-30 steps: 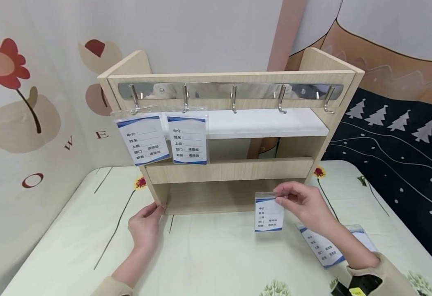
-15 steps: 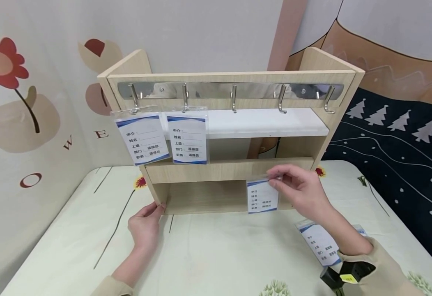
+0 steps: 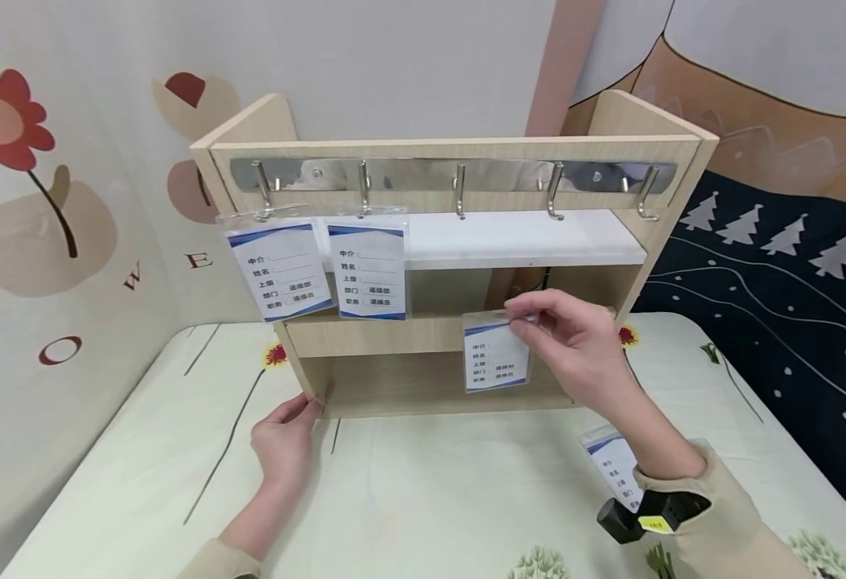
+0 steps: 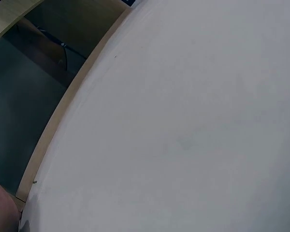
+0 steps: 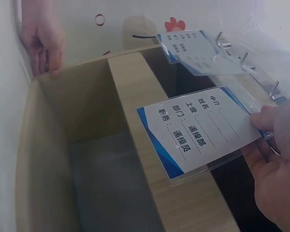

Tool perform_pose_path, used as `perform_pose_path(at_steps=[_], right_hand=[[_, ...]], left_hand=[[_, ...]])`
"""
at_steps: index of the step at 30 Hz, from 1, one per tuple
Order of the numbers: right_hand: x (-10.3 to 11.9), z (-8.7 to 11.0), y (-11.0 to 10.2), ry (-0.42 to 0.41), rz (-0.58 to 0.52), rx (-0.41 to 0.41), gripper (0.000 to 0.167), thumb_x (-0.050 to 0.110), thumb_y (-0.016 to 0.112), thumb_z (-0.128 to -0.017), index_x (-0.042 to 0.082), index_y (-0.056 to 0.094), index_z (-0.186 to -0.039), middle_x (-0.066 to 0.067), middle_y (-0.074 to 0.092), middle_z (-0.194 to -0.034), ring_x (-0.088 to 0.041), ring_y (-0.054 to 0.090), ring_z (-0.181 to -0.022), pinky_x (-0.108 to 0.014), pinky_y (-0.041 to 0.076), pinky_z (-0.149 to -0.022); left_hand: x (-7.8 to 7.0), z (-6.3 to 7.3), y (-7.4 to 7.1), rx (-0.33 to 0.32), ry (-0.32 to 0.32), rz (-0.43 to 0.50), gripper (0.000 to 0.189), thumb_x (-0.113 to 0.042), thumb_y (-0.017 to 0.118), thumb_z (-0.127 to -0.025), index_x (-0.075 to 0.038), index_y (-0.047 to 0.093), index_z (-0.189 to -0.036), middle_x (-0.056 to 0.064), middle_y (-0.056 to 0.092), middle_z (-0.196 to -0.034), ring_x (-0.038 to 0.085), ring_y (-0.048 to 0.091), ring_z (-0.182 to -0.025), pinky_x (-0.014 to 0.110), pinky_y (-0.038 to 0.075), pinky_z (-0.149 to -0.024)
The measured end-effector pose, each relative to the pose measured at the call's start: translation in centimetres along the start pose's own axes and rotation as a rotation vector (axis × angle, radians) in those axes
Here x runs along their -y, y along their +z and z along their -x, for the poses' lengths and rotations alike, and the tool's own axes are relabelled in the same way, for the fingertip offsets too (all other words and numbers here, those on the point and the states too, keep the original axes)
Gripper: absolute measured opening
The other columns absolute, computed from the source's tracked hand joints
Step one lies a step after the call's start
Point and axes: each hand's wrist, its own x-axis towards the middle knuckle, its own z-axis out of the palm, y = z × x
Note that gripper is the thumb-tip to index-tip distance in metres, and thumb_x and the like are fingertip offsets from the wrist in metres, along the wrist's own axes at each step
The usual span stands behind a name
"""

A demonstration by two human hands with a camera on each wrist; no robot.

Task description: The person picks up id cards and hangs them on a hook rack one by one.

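My right hand (image 3: 578, 350) pinches a clear-sleeved badge card (image 3: 495, 358) by its top edge. The card hangs in front of the lower half of the wooden shelf (image 3: 379, 334), below the hook rail (image 3: 412, 177). Large in the right wrist view, the same badge card (image 5: 193, 133) shows its blue corners and printed lines between thumb and fingers. My left hand (image 3: 283, 446) grips the shelf's lower left corner; only a sliver of that hand (image 4: 1, 208) enters the left wrist view. Two badge cards hang from the two leftmost hooks, one tilted (image 3: 281, 269) and one straight (image 3: 368, 273).
Another badge card (image 3: 614, 466) lies on the pale floral cloth (image 3: 423, 498), partly hidden under my right forearm. Three hooks on the right of the rail carry nothing. A white board (image 3: 524, 240) spans the shelf behind the rail.
My right hand has risen and moved left with its badge card, from near the cloth to the shelf's middle crossbar. More of the cloth's badge card is covered. My left hand stays put.
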Motion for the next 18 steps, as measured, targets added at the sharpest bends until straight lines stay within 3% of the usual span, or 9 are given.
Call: perform_pose_path(at_steps=[9, 18], right_hand=[[1.6, -3.1, 0.5, -0.161, -0.030, -0.021, 0.030, -0.025, 0.068, -0.083, -0.011, 0.069, -0.110, -0.016, 0.072, -0.098, -0.014, 0.064, -0.087, -0.020, 0.050, -0.070], [2.5, -5.1, 1.0, -0.201, -0.036, -0.104, 0.023, -0.022, 0.068, -0.086, -0.013, 0.066, -0.107, -0.019, 0.070, -0.102, -0.015, 0.064, -0.090, -0.020, 0.053, -0.073]], left_hand=[[-0.2, 0.1, 0.0, 0.000, 0.009, -0.001, 0.030, -0.012, 0.076, -0.093, 0.005, 0.074, -0.117, 0.022, 0.074, -0.111, -0.013, 0.063, -0.078, 0.008, 0.052, -0.069], [0.0, 0.0, 0.1, -0.011, 0.017, 0.010, 0.029, -0.010, 0.076, -0.092, 0.005, 0.074, -0.116, 0.020, 0.074, -0.109, -0.014, 0.063, -0.076, 0.009, 0.052, -0.070]])
